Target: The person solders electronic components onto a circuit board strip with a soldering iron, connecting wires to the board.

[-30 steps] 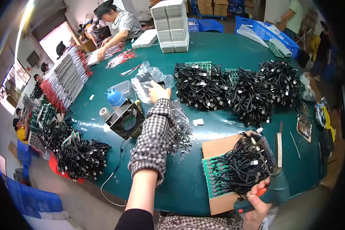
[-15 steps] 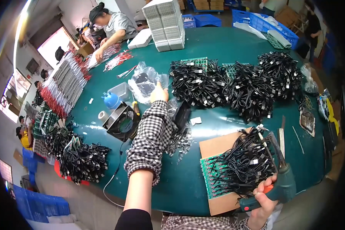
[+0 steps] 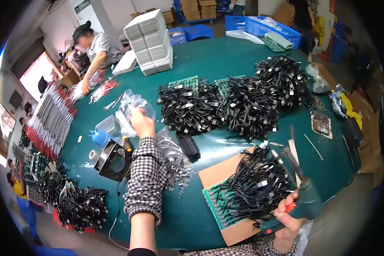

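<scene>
My left hand (image 3: pixel 142 123) reaches forward over the table and is closed on the crumpled clear plastic bag (image 3: pixel 124 115), its fingertips partly hidden by the film. In my right hand (image 3: pixel 289 217), at the lower right, is a dark green soldering gun (image 3: pixel 309 200) with an orange trigger, its long metal tip pointing away from me. Just left of that tip lies a green circuit board panel (image 3: pixel 219 207) on cardboard (image 3: pixel 219 168), with black cables (image 3: pixel 260 183) bunched across it. Small metal connectors (image 3: pixel 178 173) lie loose and in a clear bag beside my left forearm.
A small black fan (image 3: pixel 112 161), a blue bottle (image 3: pixel 100 137) and a screwdriver (image 3: pixel 126 144) stand left of my forearm. Large black cable piles (image 3: pixel 192 106) cover the far middle. A stack of white trays (image 3: pixel 149 42) rises behind; a co-worker (image 3: pixel 98 49) sits far left.
The view has swung right, so the table things sit farther left. My left hand stays at the plastic bag, its fingers now more curled. My right hand still holds the soldering gun beside the board.
</scene>
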### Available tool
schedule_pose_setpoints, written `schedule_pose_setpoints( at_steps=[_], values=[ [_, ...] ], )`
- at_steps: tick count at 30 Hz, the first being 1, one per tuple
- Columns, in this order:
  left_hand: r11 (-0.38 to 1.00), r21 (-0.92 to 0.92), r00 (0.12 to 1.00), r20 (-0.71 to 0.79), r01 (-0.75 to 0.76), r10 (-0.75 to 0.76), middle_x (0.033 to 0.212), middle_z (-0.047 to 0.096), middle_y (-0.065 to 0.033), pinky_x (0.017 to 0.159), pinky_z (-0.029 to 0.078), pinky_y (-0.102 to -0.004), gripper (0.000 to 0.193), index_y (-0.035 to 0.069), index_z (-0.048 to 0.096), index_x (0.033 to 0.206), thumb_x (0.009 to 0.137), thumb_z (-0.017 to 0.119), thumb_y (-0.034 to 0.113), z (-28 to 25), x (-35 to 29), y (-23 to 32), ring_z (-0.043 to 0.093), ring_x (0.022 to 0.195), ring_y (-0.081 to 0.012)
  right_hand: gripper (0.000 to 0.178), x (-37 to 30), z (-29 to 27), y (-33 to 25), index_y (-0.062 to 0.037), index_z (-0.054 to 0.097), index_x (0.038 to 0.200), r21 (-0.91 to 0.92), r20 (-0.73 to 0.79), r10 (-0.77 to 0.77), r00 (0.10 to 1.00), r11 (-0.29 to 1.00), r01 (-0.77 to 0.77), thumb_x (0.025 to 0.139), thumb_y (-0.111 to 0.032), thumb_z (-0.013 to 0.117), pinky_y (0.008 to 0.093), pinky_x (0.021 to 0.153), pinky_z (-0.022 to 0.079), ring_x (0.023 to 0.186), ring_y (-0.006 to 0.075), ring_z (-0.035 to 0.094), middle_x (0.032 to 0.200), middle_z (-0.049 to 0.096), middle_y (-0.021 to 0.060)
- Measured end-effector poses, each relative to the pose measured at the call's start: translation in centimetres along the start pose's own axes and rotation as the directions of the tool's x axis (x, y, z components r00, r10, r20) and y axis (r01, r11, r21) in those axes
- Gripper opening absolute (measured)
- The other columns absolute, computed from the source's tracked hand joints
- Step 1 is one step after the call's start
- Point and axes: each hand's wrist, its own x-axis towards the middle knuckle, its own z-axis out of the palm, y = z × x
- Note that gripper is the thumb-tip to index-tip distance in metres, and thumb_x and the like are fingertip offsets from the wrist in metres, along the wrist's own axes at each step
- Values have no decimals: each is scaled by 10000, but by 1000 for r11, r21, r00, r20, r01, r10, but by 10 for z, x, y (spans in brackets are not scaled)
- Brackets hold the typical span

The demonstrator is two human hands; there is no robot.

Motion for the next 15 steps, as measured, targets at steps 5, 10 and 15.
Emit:
schedule_pose_setpoints(
  at_steps=[5,10,15],
  values=[
    [896,423,890,346,136,-299,987,551,-174,762,467,-380,367,-28,444,1164,812,462,72,23,-4,30,554,921,-332,631,1,-6,-9,-75,356,1127,46,-17,-180,984,983,180,570,120,576,198,609,483,738,96,482,920,422,27],
    [827,563,957,237,7,-169,1138,489,-211,904,367,-442,445,11,376,1263,840,438,134,36,14,-16,429,1123,-332,603,8,-8,-9,-63,349,1140,-18,-2,-148,989,989,148,589,62,558,177,633,465,746,87,462,917,409,25],
    [600,797,729,368,73,-577,1294,376,-195,951,275,-525,446,21,392,1250,861,418,237,34,40,-16,376,1184,-337,604,8,-7,-9,-58,351,1143,-14,-62,-192,979,981,191,586,66,549,168,624,445,739,83,450,934,411,29]
  ],
)
